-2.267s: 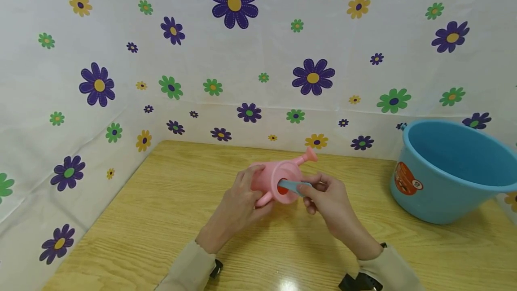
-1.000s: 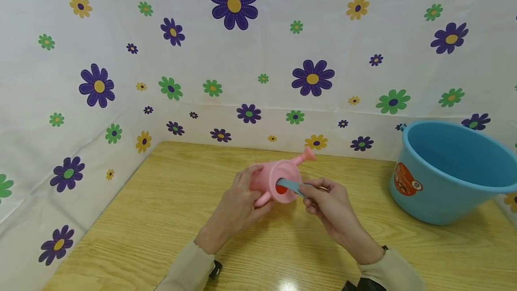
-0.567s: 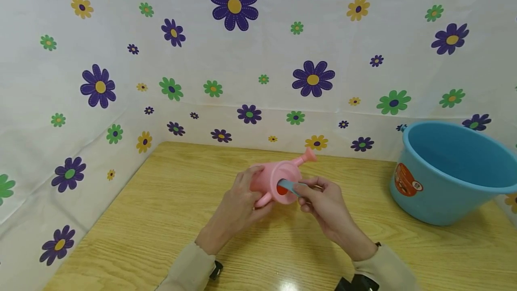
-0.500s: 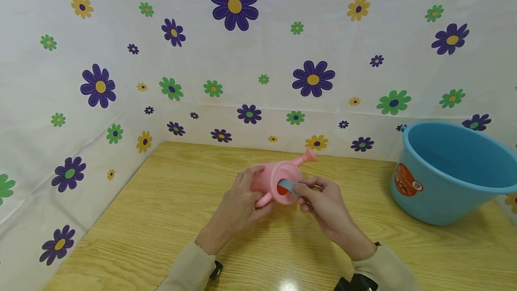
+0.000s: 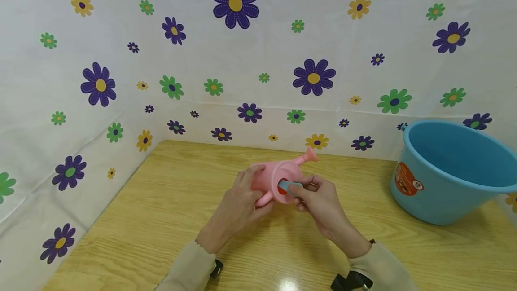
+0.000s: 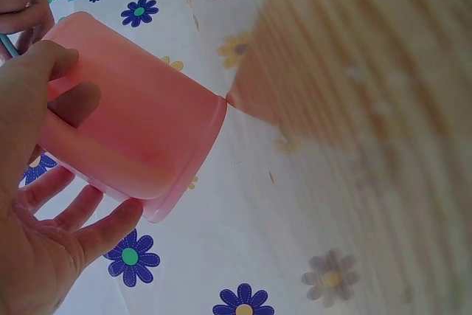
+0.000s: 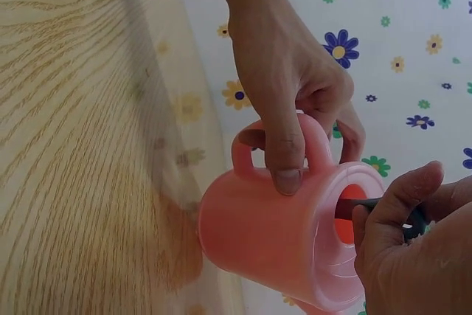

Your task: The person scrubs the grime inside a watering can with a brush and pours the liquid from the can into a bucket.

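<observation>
A pink toy watering can (image 5: 265, 177) is tilted on its side near the middle of the table, its round opening facing the right hand. My left hand (image 5: 238, 205) grips it from the left around body and handle; the thumb lies by the handle loop in the right wrist view, on the can (image 7: 254, 230). My right hand (image 5: 323, 203) pinches a light-blue flat handle (image 5: 287, 186) that runs into the opening. Its far end is hidden inside the can, so I cannot tell what tool it is. Red-orange shows within the opening (image 7: 344, 228).
A large blue bucket (image 5: 436, 196) with a red sticker stands at the right of the wooden table (image 5: 169, 183). White sheeting (image 5: 258, 48) printed with flowers hangs behind and along the left side.
My right hand has shifted slightly left toward the can, and less of the blue handle shows outside the opening. The left hand and the watering can have stayed in place.
</observation>
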### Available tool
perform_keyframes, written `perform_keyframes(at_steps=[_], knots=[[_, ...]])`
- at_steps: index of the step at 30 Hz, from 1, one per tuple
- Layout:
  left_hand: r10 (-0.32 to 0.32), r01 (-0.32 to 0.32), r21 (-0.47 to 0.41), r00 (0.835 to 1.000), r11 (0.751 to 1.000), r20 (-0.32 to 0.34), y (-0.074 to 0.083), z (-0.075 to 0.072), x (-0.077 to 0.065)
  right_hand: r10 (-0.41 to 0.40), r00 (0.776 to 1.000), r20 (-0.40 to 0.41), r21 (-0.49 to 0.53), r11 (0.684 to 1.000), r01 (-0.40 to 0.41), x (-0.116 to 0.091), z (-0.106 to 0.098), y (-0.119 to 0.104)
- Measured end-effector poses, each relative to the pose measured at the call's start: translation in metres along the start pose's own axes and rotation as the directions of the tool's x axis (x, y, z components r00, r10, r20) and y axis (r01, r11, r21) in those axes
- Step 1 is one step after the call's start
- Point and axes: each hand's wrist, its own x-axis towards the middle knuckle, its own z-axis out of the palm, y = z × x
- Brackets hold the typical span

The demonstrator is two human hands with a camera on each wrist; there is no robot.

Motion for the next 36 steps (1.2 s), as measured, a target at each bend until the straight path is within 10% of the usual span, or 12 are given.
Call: perform_keyframes(at_steps=[36], knots=[[-0.043,0.043,-0.021,0.999,0.999,0.026,0.000,0.001,0.001,-0.008,0.999,0.054,-0.153,0.988,0.016,-0.014,-0.017,-0.017]])
